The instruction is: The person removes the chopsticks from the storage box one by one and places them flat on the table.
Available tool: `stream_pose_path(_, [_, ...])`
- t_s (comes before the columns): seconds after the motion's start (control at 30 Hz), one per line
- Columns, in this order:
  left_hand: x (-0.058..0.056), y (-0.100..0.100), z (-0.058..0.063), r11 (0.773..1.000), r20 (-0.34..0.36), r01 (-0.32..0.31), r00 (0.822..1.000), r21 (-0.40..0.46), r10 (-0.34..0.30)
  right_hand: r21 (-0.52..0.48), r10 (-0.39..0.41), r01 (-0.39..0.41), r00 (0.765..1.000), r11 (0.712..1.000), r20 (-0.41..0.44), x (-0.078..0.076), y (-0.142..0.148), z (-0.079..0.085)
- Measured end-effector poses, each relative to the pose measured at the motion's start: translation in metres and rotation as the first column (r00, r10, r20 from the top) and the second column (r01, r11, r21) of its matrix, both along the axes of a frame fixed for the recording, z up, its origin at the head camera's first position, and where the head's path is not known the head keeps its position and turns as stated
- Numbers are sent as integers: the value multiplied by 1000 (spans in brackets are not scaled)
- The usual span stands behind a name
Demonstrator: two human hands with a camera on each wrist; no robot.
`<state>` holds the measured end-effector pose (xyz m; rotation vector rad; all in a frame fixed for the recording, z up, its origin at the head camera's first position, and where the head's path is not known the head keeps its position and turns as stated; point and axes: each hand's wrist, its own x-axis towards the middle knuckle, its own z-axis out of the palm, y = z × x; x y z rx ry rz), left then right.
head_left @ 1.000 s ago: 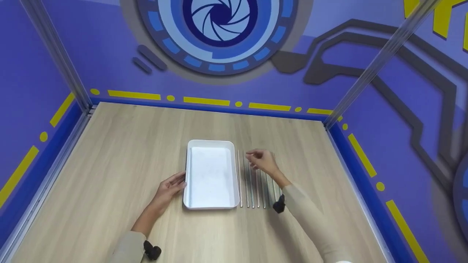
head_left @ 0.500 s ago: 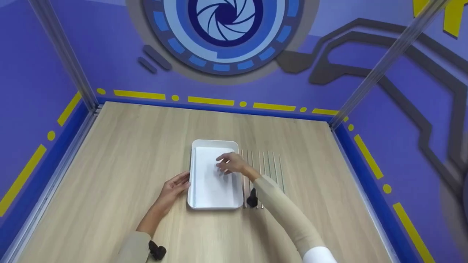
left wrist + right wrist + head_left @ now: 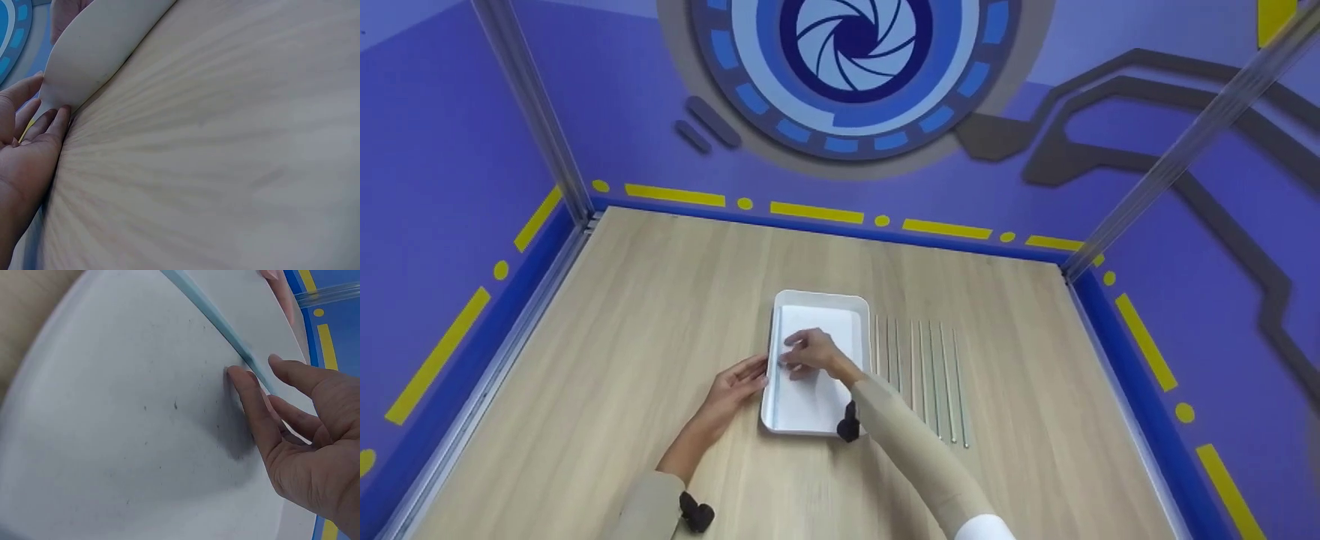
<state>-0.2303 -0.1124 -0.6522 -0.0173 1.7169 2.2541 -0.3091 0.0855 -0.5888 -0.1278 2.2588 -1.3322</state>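
Note:
A white rectangular tray (image 3: 836,319) lies on the table. Along its left inner side runs a light blue stick (image 3: 211,316), slim like a chopstick. My right hand (image 3: 814,354) reaches into the tray from the right. In the right wrist view its thumb and fingers stand spread on either side of the stick, fingertips right beside it. My left hand (image 3: 739,386) is at the tray's left outer wall. There, in the left wrist view, thumb and fingertips touch the wall with the fingers fairly straight.
To the tray's right, several slim metallic sticks (image 3: 937,382) lie side by side on the wooden table (image 3: 690,285), partly behind the right forearm. Blue printed walls (image 3: 780,165) with metal posts (image 3: 1177,165) bound the table at the back and sides.
My right hand has moved left from over the row of sticks into the tray, to its left inner side. The left hand keeps its place at the tray wall. The head view has shifted.

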Motion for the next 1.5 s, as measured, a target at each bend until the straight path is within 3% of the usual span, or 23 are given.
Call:
stream_pose_path(0.27, [7,-4,1,1000,13,-21,1000,-18,21,213,9,11,996,977,-90,7,-24,-4])
stream_pose_path(0.43, [8,-1,0,1000,26,1,1000,-4,-1,235,0,29,993,971,-122,8,-22,-9])
stream_pose_path(0.6, [6,0,1,1000,30,-10,999,-9,11,249,13,17,993,968,-115,7,-19,-5])
stream_pose_path(0.83, [5,1,2,999,30,-35,999,-9,35,328,27,33,984,944,-177,6,-5,1])
stream_pose_path(1.17, [2,2,2,1000,34,-30,999,-7,30,276,26,-3,996,961,-82,6,16,11])
stream_pose_path(1.5, [2,3,4,999,59,-35,998,-15,36,107,-15,17,1000,994,-23,6,33,16])
